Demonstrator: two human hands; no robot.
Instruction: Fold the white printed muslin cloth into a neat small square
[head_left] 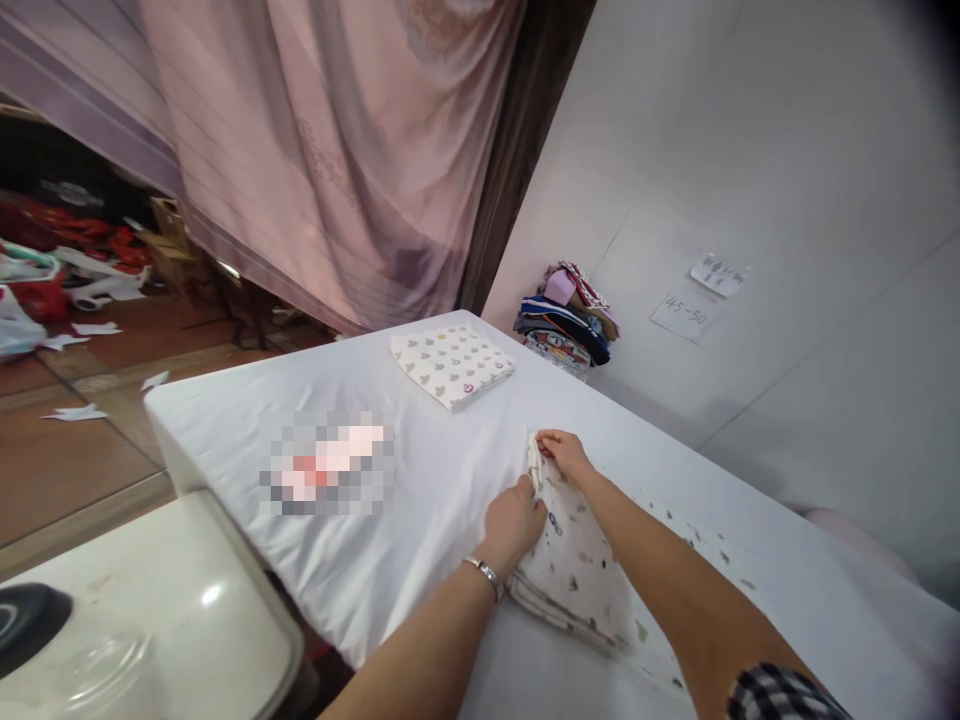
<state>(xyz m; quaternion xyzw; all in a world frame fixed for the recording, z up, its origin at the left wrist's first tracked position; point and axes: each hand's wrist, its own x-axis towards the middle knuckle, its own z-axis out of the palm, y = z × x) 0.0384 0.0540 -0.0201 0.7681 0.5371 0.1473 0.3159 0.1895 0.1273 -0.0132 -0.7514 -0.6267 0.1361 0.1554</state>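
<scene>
A white cloth with small printed figures (574, 560) lies partly folded on the white-covered table, its far edge bunched up between my hands. My left hand (514, 522) grips that edge, fingers closed on the fabric, with a metal bracelet at the wrist. Just beyond it, my right hand (564, 455) pinches the far corner of the same cloth. The cloth's right part runs flat under my right forearm. Farther up the table rests a second cloth (454, 362), folded into a neat flat shape, cream with a cloud-like print.
A blurred-out pinkish item (330, 460) lies on the table (420, 540) at the left. Folded clothes (566, 320) are stacked by the wall, below paper notes (682, 312). A pink curtain (337, 150) hangs behind. A cream-coloured surface (187, 600) stands at the lower left.
</scene>
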